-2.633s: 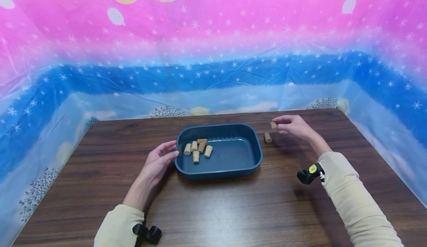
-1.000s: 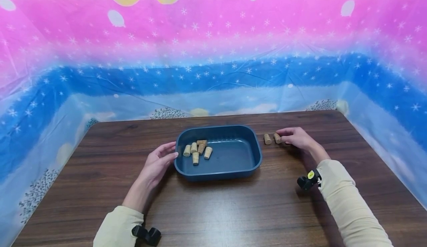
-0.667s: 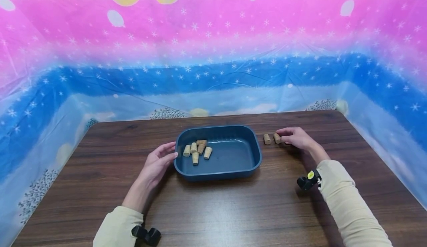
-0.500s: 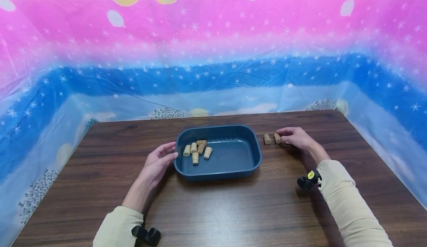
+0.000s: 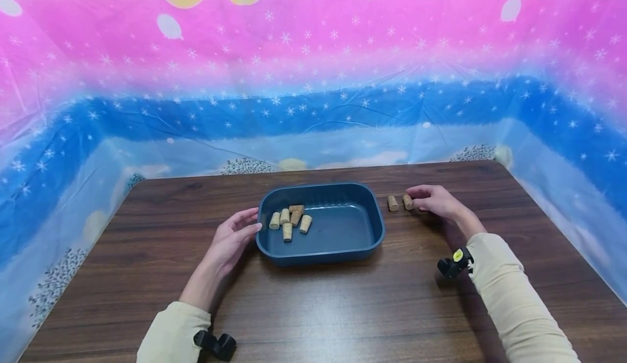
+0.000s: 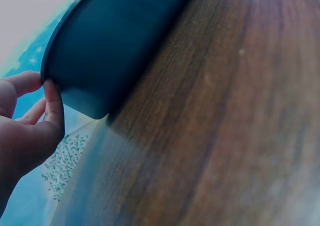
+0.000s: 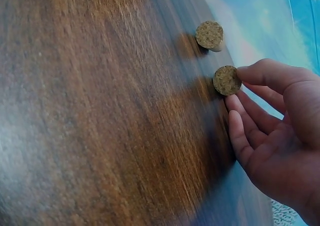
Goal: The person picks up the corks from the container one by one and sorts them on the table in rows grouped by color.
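Observation:
A dark blue rectangular tray [image 5: 338,254] stands on the table, with several cork stoppers [image 5: 287,232] gathered in its left part. My left hand [image 5: 235,241] holds the tray's left end, thumb and fingertips at the rim. To the right of the tray, two tapered corks stand side by side with a small gap between them. The nearer to the tray is a free cork stopper [image 5: 393,203]. My right hand [image 5: 438,202] pinches the other cork stopper [image 7: 227,80] between thumb and fingertips, close over the tabletop; its round end shows in the right wrist view.
The brown wood-grain table [image 5: 318,314] has a rounded far edge. Behind it and along both sides hangs a pink and blue snowflake cloth [image 5: 294,107]. Each wrist carries a small black camera [image 5: 215,344] beside a cream sleeve.
Since the earliest frame, my right hand has come down and toward me with its cork, setting it beside the free cork. During the last second both hands and the tray have stayed nearly still.

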`<state>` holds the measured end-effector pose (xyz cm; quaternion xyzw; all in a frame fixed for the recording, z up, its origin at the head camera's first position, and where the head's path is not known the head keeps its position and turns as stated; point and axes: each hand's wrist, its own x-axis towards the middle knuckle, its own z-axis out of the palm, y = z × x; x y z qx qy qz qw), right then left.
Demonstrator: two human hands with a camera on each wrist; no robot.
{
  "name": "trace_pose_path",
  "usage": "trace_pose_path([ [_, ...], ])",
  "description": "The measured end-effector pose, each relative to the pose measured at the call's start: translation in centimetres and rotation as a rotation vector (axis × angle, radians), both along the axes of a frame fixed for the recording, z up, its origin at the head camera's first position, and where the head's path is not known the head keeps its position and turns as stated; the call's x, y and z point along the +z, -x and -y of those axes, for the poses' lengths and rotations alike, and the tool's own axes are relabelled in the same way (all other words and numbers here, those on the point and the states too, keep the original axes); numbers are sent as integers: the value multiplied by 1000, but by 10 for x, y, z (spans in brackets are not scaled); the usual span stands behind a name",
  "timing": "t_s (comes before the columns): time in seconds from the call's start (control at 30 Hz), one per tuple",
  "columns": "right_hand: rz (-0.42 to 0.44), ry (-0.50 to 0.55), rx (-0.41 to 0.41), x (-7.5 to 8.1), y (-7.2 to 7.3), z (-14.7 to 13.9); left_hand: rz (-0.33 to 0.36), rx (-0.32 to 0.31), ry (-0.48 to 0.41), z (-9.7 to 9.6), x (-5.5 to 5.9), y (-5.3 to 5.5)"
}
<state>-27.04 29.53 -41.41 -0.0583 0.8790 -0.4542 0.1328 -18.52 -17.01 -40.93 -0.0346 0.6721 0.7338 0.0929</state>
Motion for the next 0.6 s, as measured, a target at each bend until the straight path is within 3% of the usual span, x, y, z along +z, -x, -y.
trace_pose_path([
  [0.23,5,13,17,4,-2,-2,-4,12,-5,-1,0,0],
  [0.6,-20,54,-22,9,-4,-5,-8,14,-17,-1,0,0],
])
